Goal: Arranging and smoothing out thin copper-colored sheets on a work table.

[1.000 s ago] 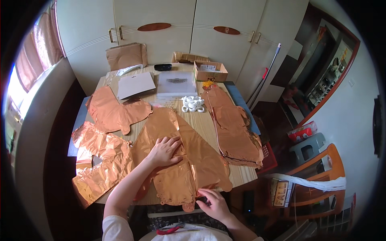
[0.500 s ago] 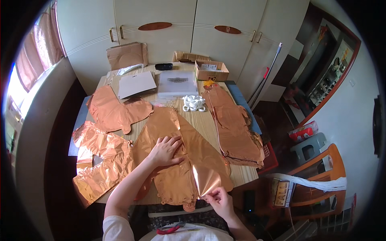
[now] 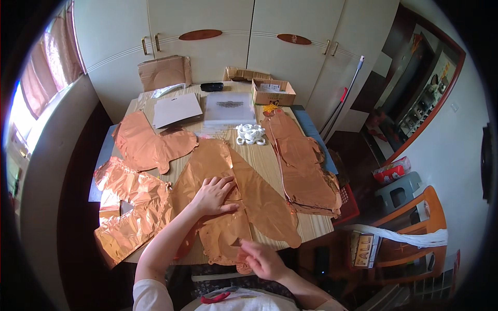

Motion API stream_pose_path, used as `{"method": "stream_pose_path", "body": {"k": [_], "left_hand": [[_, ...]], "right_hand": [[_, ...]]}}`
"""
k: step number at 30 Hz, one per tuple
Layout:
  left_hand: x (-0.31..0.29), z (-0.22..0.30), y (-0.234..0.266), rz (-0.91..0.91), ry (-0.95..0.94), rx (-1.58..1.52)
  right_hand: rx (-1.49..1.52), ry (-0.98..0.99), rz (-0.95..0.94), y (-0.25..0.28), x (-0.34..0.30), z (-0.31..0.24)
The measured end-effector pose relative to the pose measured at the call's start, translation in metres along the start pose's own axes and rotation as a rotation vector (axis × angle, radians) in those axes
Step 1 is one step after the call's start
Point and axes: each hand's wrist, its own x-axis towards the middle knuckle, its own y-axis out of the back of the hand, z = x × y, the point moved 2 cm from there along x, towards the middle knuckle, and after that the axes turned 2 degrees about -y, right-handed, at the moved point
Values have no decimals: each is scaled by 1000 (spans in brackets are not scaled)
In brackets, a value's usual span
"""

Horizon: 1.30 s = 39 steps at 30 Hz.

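Note:
A flat, copper-coloured foil balloon (image 3: 272, 210) lies across the near middle of the table, with a crease down its length. My left hand (image 3: 215, 195) rests flat on it, fingers stretched, pressing near the crease. At the balloon's lower edge is my right hand (image 3: 263, 260), fingers bent and somewhat blurred, closed on the foil beside a small curled-up edge. Another crinkled foil balloon (image 3: 137, 205) with a rectangular gap lies to the left. Behind it a smoother, curved foil piece (image 3: 142, 140) is spread out. A stack of folded foil balloons (image 3: 301, 166) lies along the right side.
White ribbon rolls (image 3: 250, 133), a clear plastic packet (image 3: 228, 110), pale card sheets (image 3: 177, 110), a black object (image 3: 211, 86) and an open cardboard box (image 3: 274, 92) occupy the far table. A wooden chair (image 3: 433, 207) stands right. Red-handled scissors (image 3: 216, 297) are at my lap.
My right hand has moved left along the balloon's lower edge. The shiny, lifted foil flap now lies down. My left hand has stayed in place.

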Motion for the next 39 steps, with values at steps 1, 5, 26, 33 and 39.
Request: {"method": "stream_pose_path", "body": {"k": [1,5,26,33,39], "left_hand": [[1,2,3,-4,3,-9],[1,4,7,-16,3,-20],[-5,20,5,-66,-21,75],[-3,22,7,-61,-35,38],[-4,24,9,-83,-20,36]], "right_hand": [[-58,-66,47,3,0,5],[-377,-137,-65,-1,14,24],[-836,-387,221,72,20,67],[-772,-445,206,69,7,89],[-452,-604,168,66,12,94]]}}
